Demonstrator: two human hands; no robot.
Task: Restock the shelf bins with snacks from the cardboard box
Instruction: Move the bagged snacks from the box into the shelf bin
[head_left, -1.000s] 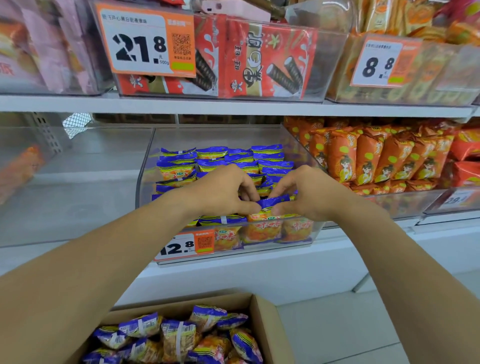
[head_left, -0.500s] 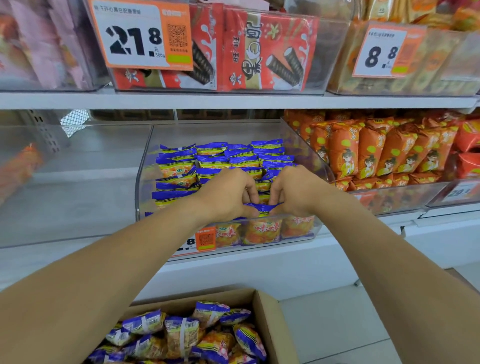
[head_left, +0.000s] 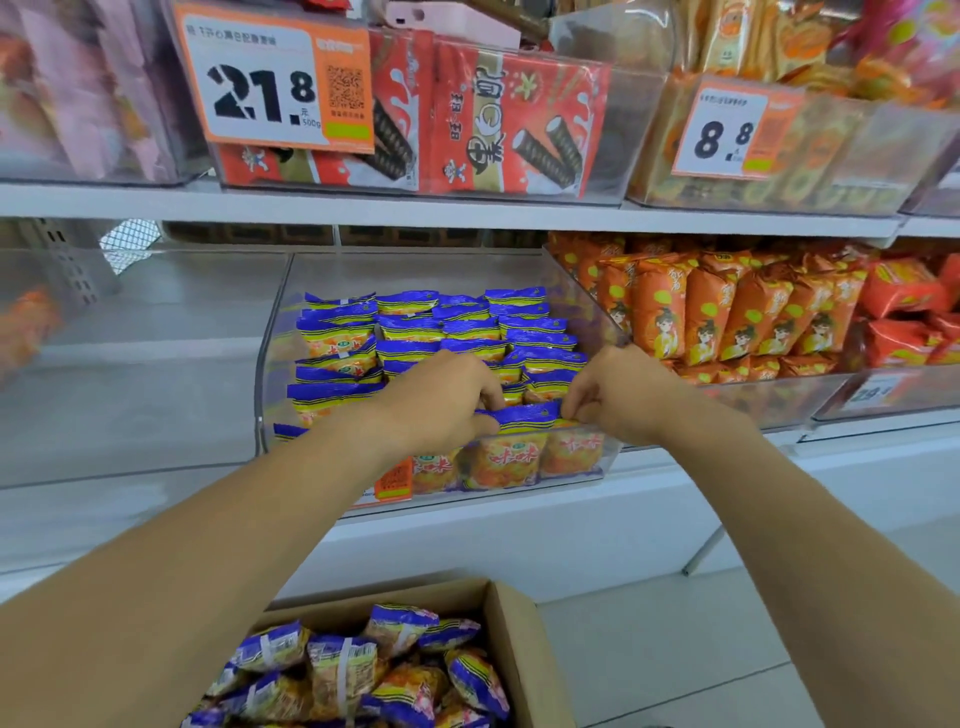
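1. White shelves (head_left: 467, 210) fill the view ahead of us, lined with clear bins of packaged snacks and orange price tags.
2. We reach both arms into the clear middle bin (head_left: 270, 364) on the lower shelf, where blue-and-yellow snack packets stand in upright rows.
3. Our left hand (head_left: 441, 402) and right hand (head_left: 615, 395) meet at the front row, each pinching one end of the blue top edge of a single snack packet (head_left: 522, 418), fingers curled and clamped on it.
4. That packet stands upright just behind the bin's front wall, between two like packets.
5. Below us, the open cardboard box (head_left: 511, 639) holds a loose heap of the same blue-and-yellow packets.
6. To the right, a neighbouring bin carries orange packets (head_left: 727, 306) standing in leaning rows.
7. Above, a bin of red boxes (head_left: 514, 119) sits behind a tag reading 21.8 (head_left: 275, 83), and another tag reads 8.8 (head_left: 724, 132).
8. Left of the middle bin, the clear bin looks nearly bare.
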